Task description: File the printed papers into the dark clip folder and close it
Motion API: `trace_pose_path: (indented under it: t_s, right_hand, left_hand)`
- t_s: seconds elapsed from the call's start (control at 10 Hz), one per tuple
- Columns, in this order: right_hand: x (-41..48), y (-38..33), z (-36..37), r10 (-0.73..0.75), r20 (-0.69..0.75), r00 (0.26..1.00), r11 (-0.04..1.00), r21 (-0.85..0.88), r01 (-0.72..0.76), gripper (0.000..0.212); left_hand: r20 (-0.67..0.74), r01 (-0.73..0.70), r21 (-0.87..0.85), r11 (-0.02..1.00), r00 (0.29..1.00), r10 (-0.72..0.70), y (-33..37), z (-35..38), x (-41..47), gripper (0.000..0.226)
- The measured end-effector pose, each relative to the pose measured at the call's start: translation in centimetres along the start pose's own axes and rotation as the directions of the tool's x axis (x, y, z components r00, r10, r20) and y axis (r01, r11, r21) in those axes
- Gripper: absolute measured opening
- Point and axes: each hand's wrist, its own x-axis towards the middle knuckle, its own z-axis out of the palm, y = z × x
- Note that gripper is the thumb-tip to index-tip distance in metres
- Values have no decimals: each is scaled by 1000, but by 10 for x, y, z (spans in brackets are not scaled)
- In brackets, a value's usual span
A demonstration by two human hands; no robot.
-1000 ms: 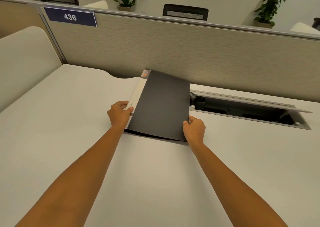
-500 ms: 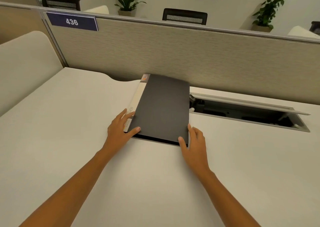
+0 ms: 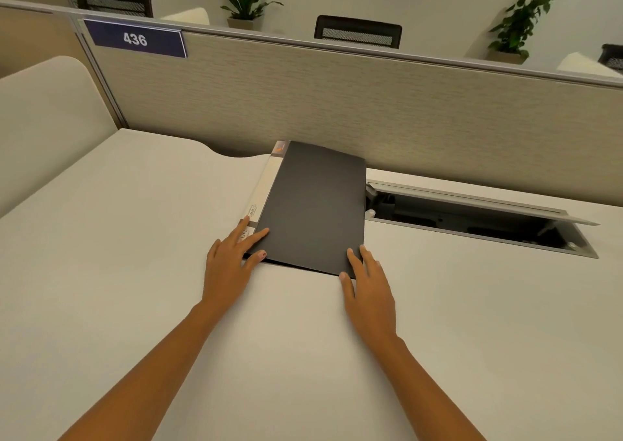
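Observation:
The dark clip folder (image 3: 317, 204) lies closed and flat on the white desk (image 3: 135, 272), its pale labelled spine strip along the left edge. No printed papers show; the cover hides whatever is inside. My left hand (image 3: 232, 262) rests flat at the folder's near left corner, fingers spread, with fingertips on the spine and cover. At the near right corner my right hand (image 3: 367, 282) lies flat as well, its fingertips touching the cover's edge. Neither hand grips the folder.
A cable tray (image 3: 472, 218) with a raised lid is sunk in the desk right of the folder. A fabric partition (image 3: 337, 103) with a "436" sign (image 3: 135, 39) runs behind. Chairs and potted plants stand beyond it.
Both hands gripped the folder's near corners and lowered it onto the desk. They have since let go and flattened, fingers spread, at those corners.

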Motion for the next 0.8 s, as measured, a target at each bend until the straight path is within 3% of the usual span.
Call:
trace_pose_path:
  t_s: [0.2, 0.4, 0.5, 0.6, 0.8]
  right_hand:
    - [1, 1, 3, -9, -6, 1000, 1000, -21, 9, 50]
    - [-1, -2, 0, -12, 29, 1000, 1000, 6, 12, 57]
    - [-11, -1, -3, 7, 52, 999, 1000, 0, -7, 60]
    - [-26, -3, -9, 52, 54, 997, 999, -6, -52, 61]
    - [-66, -7, -21, 3, 27, 1000, 996, -91, -1, 59]
  left_hand:
    - [-49, -19, 66, 998, 999, 22, 1, 7, -2, 43]
    - [-150, -34, -117, 993, 989, 17, 2, 5, -4, 49]
    - [-159, 13, -7, 1000, 987, -14, 9, 9, -18, 54]
    - [-162, 73, 220, 973, 986, -37, 19, 12, -39, 66]
    - [-124, 27, 313, 949, 992, 12, 42, 21, -83, 70]
